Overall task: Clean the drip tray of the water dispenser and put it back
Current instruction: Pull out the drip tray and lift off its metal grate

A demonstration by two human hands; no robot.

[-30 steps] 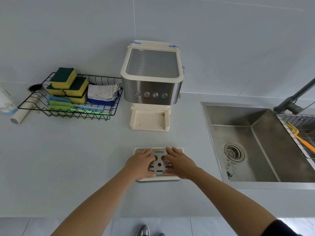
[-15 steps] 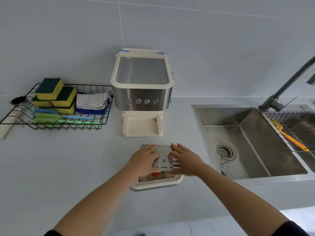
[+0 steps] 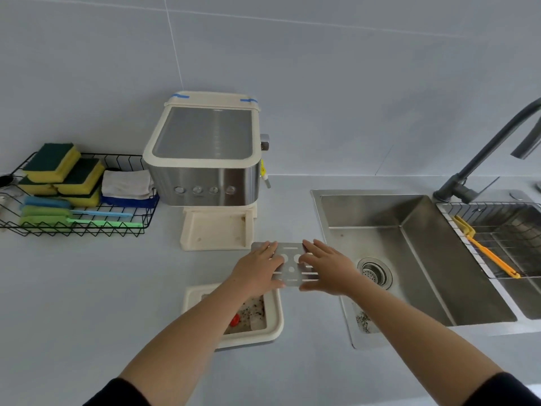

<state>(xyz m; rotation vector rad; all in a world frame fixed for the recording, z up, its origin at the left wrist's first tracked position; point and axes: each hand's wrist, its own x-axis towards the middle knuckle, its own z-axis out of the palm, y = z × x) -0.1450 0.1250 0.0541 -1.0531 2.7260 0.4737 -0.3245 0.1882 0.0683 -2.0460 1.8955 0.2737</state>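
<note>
The cream drip tray (image 3: pixel 276 323) lies on the counter near the front edge, uncovered, with dirty residue and a small red piece inside. Its slotted metal grate (image 3: pixel 291 269) is held flat above the counter between tray and sink, gripped by my left hand (image 3: pixel 256 271) on its left side and my right hand (image 3: pixel 325 269) on its right. The steel and cream water dispenser (image 3: pixel 205 159) stands against the wall, its cream base shelf (image 3: pixel 216 230) bare. My left forearm hides part of the tray.
A steel sink (image 3: pixel 409 253) with a drain and some grime lies to the right, under a dark faucet (image 3: pixel 480 159). A wire rack (image 3: pixel 497 230) with an orange brush sits over its right basin. At left, a black wire basket (image 3: pixel 82 227) holds sponges, cloths and brushes.
Both hands lifted the metal grate off the drip tray and carried it up and right toward the sink. The tray's dirty inside is now exposed. The camera view shifted right.
</note>
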